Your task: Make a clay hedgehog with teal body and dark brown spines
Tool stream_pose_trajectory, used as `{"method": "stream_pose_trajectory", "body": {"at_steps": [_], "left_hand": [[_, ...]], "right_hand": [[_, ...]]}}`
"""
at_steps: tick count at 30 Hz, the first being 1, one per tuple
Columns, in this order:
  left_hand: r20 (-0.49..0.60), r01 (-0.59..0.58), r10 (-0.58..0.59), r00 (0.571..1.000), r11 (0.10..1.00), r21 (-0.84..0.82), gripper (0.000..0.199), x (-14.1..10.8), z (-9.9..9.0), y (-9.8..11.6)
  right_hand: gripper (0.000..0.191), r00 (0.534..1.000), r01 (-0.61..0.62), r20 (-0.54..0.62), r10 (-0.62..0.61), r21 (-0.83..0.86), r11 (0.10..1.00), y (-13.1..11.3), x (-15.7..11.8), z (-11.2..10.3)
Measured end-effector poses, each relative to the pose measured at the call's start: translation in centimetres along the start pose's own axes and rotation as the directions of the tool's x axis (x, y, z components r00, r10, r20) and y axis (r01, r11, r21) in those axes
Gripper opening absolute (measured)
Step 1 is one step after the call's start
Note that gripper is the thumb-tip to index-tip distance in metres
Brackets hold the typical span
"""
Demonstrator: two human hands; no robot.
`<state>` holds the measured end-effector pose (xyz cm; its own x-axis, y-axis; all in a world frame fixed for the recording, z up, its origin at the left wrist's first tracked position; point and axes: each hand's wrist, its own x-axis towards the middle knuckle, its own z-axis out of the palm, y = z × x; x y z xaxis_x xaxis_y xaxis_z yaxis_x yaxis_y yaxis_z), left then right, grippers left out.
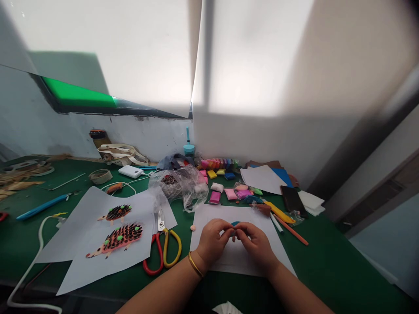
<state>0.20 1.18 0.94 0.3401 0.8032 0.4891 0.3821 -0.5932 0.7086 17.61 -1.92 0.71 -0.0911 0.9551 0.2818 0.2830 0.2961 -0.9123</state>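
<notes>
Above a white paper sheet (209, 213), my left hand (214, 240) and my right hand (255, 242) meet fingertip to fingertip. Pinched between them is a small piece of blue clay (235, 223), mostly hidden by the fingers. A tiny brown bit (233, 238) shows just below it; whether the two are joined I cannot tell. A pale peach clay ball (193, 227) lies beside the sheet's left edge. Beyond the sheet are a torn brown clay packet (263, 209) and a teal clay packet (253, 199).
Scissors (163, 244) with red and yellow handles lie left of my hands. Farther left, paper carries two hedgehog figures (122, 237). Several clay packets (215, 197), a crumpled plastic bag (178, 183), a phone (293, 200), an orange stick (291, 229) and a white cable (41, 244) lie around.
</notes>
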Motion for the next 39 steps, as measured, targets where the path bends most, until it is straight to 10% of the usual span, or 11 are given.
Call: {"method": "stream_pose_trajectory", "body": {"at_steps": [39], "left_hand": [[0.068, 0.035, -0.033, 0.997, 0.999, -0.034, 0.022, -0.04, -0.18, 0.23]], "right_hand": [[0.022, 0.998, -0.044, -0.038, 0.046, 0.049, 0.998, -0.37, 0.09, -0.21]]}}
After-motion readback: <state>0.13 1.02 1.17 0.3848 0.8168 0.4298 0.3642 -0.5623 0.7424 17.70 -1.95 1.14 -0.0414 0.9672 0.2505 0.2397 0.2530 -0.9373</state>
